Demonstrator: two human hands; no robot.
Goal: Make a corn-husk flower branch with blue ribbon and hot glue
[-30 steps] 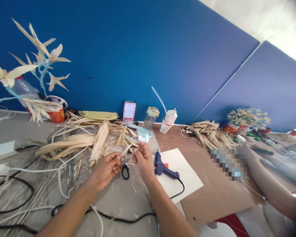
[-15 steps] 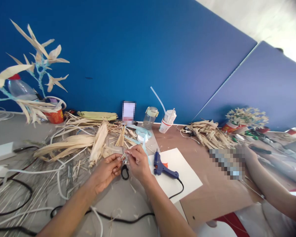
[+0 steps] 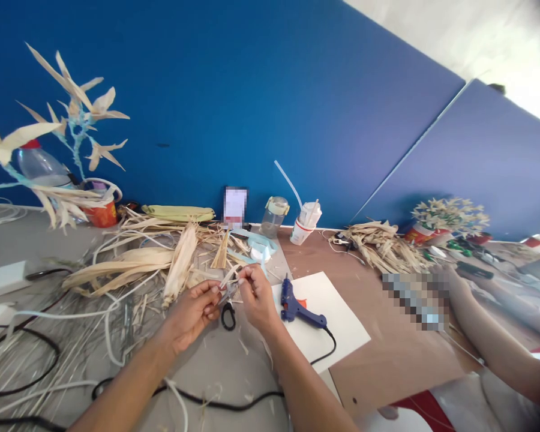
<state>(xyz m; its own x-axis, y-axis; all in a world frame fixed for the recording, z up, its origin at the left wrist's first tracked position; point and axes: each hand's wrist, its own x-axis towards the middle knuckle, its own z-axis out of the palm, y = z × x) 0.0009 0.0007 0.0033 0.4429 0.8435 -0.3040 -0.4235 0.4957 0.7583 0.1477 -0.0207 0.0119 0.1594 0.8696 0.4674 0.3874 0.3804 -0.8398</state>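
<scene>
A pale strip of husk spans the gap between my two hands over the grey table. My left hand pinches its left end between thumb and fingers. The fingers of my right hand are closed on its other end. Scissors with a black handle lie just below the strip, their blades partly hidden. To the right, a blue glue gun rests on a white sheet. Dried husks are heaped left of my hands.
Cables cross the near table. At the back stand a phone, a glass jar and a paper cup. Husk flowers rise at left. Another person's arm reaches in from the right, beside more husks.
My right hand has moved slightly right, away from my left hand, and more of the pale strip shows between them. The camera view has shifted slightly.
</scene>
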